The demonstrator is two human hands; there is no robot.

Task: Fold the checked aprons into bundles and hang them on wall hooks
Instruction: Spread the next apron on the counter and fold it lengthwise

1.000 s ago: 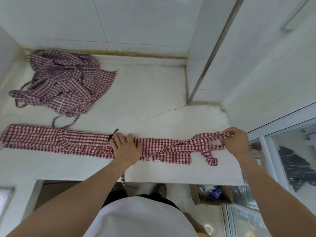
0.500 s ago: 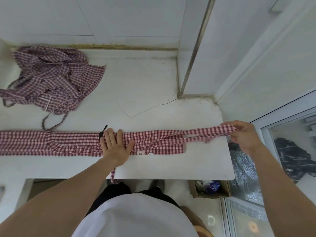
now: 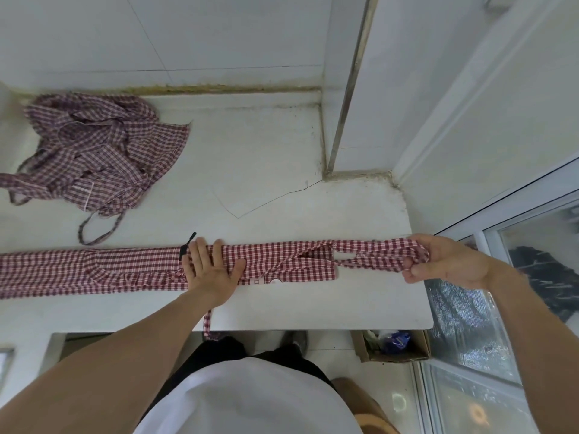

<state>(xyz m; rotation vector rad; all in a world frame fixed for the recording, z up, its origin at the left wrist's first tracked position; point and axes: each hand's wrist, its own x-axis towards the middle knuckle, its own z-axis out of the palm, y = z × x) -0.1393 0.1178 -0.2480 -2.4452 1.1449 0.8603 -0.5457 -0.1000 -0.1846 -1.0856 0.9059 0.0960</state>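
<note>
Both bare forearms reach forward from the bottom of the view, the left one rising from the lower left corner, the right one from the lower right edge. The left hand [image 3: 213, 270] lies flat, palm down, its fingers straight and slightly spread, pointing away from the body, thumb stretched out toward the right; it presses on the red checked apron [image 3: 94, 270]. The right hand [image 3: 448, 261] is held out to the right, well apart from the left, its wrist bent inward. Its fingers and thumb curl round the bunched end of that apron and grip it, knuckles facing up.
</note>
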